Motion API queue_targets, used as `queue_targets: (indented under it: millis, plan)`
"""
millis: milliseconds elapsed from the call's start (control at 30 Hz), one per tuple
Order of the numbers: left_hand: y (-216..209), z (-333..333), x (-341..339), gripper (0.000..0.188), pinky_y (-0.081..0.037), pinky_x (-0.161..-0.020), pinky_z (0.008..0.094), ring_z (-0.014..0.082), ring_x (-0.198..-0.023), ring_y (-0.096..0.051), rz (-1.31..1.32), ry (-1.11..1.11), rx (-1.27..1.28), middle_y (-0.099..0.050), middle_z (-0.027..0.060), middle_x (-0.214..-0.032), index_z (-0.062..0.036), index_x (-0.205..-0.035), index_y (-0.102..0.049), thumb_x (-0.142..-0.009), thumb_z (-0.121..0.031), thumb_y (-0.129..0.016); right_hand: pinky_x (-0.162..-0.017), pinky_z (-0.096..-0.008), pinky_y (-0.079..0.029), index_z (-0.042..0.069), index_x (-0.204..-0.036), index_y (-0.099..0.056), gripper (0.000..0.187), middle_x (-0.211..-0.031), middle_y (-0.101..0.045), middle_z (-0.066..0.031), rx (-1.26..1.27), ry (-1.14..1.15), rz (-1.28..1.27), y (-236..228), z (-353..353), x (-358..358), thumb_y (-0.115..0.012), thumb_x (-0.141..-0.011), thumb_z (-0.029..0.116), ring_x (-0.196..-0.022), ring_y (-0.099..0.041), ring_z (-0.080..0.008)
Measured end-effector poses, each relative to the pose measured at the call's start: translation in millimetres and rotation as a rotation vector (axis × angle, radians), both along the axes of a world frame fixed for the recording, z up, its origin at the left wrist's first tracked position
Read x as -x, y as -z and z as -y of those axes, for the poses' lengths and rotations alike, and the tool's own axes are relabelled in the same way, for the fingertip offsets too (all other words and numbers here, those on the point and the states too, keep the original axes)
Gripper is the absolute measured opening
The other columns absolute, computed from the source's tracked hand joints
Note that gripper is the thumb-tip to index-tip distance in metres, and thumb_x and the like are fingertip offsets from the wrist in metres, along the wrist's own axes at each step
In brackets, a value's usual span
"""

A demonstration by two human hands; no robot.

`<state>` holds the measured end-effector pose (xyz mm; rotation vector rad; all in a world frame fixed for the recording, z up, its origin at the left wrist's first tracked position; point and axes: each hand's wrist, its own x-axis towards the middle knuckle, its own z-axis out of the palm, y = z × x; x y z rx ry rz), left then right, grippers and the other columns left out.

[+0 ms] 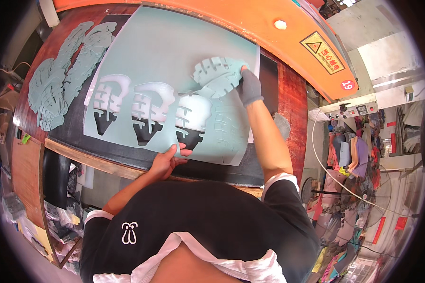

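Hub = centre of teal sheet (160, 42). Open flat run across it at 11 to 1. Orange machine body (250, 23) walls off beyond that, 11 to 2. Stacked cut pieces (73, 70) obstruct 9 to 10, just beside the sheet. Right hand (251, 86) with lifted cut piece (217, 75) blocks 2 to 3, forearm 4. Left hand (167, 160) occupies near edge at 6.
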<state>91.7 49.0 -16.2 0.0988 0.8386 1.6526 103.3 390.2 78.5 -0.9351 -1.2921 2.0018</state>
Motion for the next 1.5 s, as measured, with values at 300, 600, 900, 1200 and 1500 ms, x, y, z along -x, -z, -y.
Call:
queue_targets:
  millis: [300, 600, 900, 1200, 1500]
  plan:
    - [-2, 0, -4, 0.030, -0.050, -0.080, 0.0391, 0.0253, -0.099, -0.059, -0.073, -0.104, 0.035, -0.059, 0.0142, -0.105, -0.0015, -0.112, -0.050, -0.097, -0.026, -0.042, -0.069, -0.0336, -0.050, -0.004, -0.096, -0.063, 0.038, -0.090, -0.065, -0.0136, -0.222, 0.486, 0.099, -39, -56, 54, -0.052, -0.085, 0.031, -0.075, -0.061, -0.0226]
    - [-3, -10, -28, 0.043, -0.047, -0.082, 0.0342, 0.0204, -0.096, -0.058, 0.203, -0.061, -0.042, -0.057, 0.0092, -0.117, -0.0062, -0.124, -0.045, -0.096, -0.038, -0.041, -0.074, -0.0362, -0.046, -0.006, -0.092, -0.059, 0.047, -0.091, -0.063, -0.0152, -1.115, 0.271, 0.319, -88, -62, -63, -0.048, -0.088, 0.040, -0.088, -0.059, -0.0258]
    - [2, -71, -87, 0.035, -0.046, -0.070, 0.0336, 0.0205, -0.081, -0.058, 0.357, 0.174, -0.208, -0.056, 0.0057, -0.105, -0.0110, -0.116, -0.048, -0.093, -0.037, -0.048, -0.082, -0.0374, -0.047, 0.003, -0.111, -0.056, 0.030, -0.093, -0.061, -0.0157, -1.477, -0.502, 0.113, 33, 109, -183, -0.057, -0.081, 0.004, -0.088, -0.060, -0.0353]
    - [-22, -78, -89, 0.042, -0.048, -0.072, 0.0362, 0.0198, -0.077, -0.059, 0.309, 0.106, -0.263, -0.057, 0.0088, -0.118, -0.0129, -0.127, -0.043, -0.095, -0.040, -0.042, -0.085, -0.0415, -0.045, -0.003, -0.115, -0.052, 0.037, -0.105, -0.058, -0.0199, -1.189, -0.605, 0.303, 38, 72, -176, -0.057, -0.082, 0.014, -0.099, -0.055, -0.0359]
    - [-5, -65, -84, 0.046, -0.049, -0.079, 0.0368, 0.0193, -0.083, -0.060, 0.035, 0.161, 0.035, -0.058, 0.0123, -0.112, -0.0059, -0.127, -0.041, -0.098, -0.041, -0.034, -0.067, -0.0284, -0.043, 0.000, -0.098, -0.060, 0.028, -0.081, -0.056, -0.0022, -0.267, 0.003, 0.107, 6, -52, -76, -0.053, -0.086, 0.024, -0.075, -0.052, -0.0121]
